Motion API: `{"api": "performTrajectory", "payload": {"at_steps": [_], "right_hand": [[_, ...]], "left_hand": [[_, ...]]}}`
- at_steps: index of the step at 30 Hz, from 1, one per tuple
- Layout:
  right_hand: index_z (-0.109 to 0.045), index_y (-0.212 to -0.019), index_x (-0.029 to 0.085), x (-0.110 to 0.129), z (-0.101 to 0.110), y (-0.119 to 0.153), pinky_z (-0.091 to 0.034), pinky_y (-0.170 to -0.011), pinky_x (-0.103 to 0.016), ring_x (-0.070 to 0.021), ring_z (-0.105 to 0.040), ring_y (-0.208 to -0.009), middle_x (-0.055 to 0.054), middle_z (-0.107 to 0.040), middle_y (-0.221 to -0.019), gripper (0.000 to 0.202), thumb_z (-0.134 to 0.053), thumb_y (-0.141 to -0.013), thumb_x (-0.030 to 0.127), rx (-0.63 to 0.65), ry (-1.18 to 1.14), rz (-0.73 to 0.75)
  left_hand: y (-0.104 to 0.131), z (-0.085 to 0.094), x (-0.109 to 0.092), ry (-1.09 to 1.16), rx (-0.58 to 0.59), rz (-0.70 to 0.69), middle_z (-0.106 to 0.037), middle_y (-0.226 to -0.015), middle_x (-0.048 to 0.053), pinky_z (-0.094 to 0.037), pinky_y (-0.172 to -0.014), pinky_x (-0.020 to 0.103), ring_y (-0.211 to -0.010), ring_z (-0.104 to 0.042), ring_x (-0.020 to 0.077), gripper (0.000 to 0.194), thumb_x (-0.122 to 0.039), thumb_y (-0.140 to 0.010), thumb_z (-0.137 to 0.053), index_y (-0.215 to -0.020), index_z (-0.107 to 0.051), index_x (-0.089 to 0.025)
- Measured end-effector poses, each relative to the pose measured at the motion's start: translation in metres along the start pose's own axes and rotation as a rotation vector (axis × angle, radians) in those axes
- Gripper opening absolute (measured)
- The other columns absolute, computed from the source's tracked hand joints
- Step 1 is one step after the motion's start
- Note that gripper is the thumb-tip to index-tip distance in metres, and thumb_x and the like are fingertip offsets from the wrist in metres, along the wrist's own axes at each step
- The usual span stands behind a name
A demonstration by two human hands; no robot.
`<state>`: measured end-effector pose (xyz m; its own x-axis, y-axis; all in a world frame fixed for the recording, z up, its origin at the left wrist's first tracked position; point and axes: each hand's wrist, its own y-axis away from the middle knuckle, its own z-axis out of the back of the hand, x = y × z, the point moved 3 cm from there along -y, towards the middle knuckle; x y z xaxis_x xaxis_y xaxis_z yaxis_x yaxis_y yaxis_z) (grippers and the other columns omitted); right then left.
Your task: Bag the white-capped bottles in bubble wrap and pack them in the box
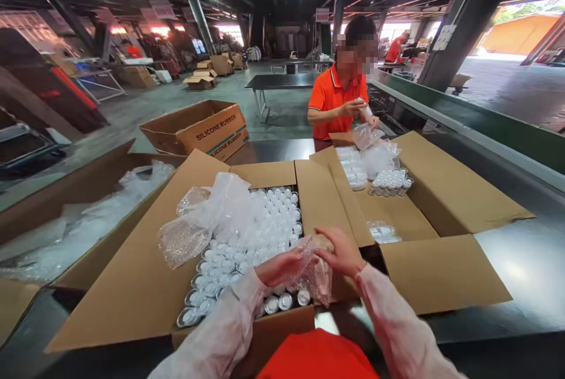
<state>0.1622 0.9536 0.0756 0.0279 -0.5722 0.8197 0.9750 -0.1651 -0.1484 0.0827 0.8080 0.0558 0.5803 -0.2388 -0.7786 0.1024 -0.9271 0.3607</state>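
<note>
Both of my hands are over the right edge of an open cardboard box (pixel 110 285) filled with white-capped clear containers (pixel 220 264). My left hand (pixel 282 267) has its fingers tucked into a clear bubble wrap bag (pixel 321 282). My right hand (pixel 339 252) grips the upper part of the same bag, thumb and fingers around it. Whether anything lies inside the bag is hard to tell. Loose bubble wrap bags (pixel 220 208) lie on top of the containers at the box's back left.
A second open box (pixel 441 273) at right holds containers and bags. Behind it a person in orange (pixel 338 96) handles a container. At left, a box of bubble wrap (pixel 106 220); behind, a silicone rubber carton (pixel 216 132).
</note>
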Motion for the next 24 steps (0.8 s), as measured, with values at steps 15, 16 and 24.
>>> {"api": "performTrajectory", "payload": {"at_steps": [15, 16, 24], "right_hand": [[-0.066, -0.076, 0.016, -0.034, 0.000, -0.036, -0.042, -0.091, -0.038, -0.0216, -0.058, -0.090, -0.003, -0.065, -0.086, 0.047, -0.078, -0.056, 0.057, 0.365, -0.420, -0.001], [-0.064, -0.079, 0.016, -0.032, -0.002, -0.033, -0.044, -0.087, -0.037, -0.0198, -0.058, -0.086, -0.002, -0.063, -0.085, 0.049, -0.071, -0.063, 0.062, 0.278, -0.438, -0.014], [-0.043, -0.080, 0.022, -0.018, 0.005, -0.012, -0.042, -0.057, -0.024, -0.0112, -0.046, -0.061, 0.004, -0.051, -0.070, 0.047, -0.063, -0.072, 0.064, -0.261, -0.626, -0.128]], "left_hand": [[0.038, -0.017, -0.092, -0.904, -0.160, -0.314, -0.074, -0.087, 0.005, -0.050, -0.067, 0.026, -0.065, -0.064, 0.0157, 0.049, -0.025, -0.074, -0.059, -0.124, -0.060, -0.021], [0.046, -0.014, -0.099, -0.921, -0.286, -0.395, -0.074, -0.085, 0.004, -0.050, -0.074, 0.028, -0.070, -0.065, 0.0172, 0.042, -0.026, -0.073, -0.062, -0.115, -0.066, -0.022], [0.040, 0.027, -0.043, -0.187, -0.539, -0.613, -0.061, -0.122, 0.013, -0.038, -0.101, 0.043, -0.118, -0.052, 0.0300, 0.091, -0.045, -0.037, -0.087, -0.119, -0.058, -0.019]]}}
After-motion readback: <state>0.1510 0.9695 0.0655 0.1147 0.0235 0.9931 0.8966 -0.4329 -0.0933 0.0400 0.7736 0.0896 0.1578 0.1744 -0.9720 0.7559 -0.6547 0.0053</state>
